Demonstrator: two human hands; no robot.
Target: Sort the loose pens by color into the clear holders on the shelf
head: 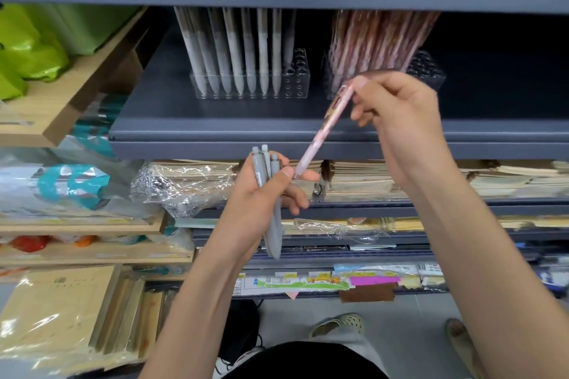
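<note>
You are partway through separating one pen from the bunch. Your right hand (pixel 400 120) pinches the upper end of a pink pen (pixel 320 132) between curled fingers (pixel 359 83), and the pen slants down to your left hand (pixel 246 194). Its lower end lies at the thumb and forefinger there; I cannot tell whether they grip it or only touch it. The rest of the left hand's fingers are curled round three grey pens (pixel 273 234), held upright with button ends up, just below the front edge of the shelf (pixel 215 120). On that shelf two clear holders stand side by side, set back from the front edge. The left holder (pixel 296 83) carries rows of pale grey pens and has open holes at its right end. The right holder (pixel 428 71) carries a blurred, packed cluster of pink-brown pens, also with open holes at its right end. By colour, I judge that the pink pen belongs in the right holder, just behind your right hand. The next move calls for clearing its lower end from the left hand, bringing it upright, and lowering it into an open hole toward that holder's right end. Go gently past the leaning pens, since a sideways knock could likely topple them. The grey pens look bound for the left holder's open holes.
</note>
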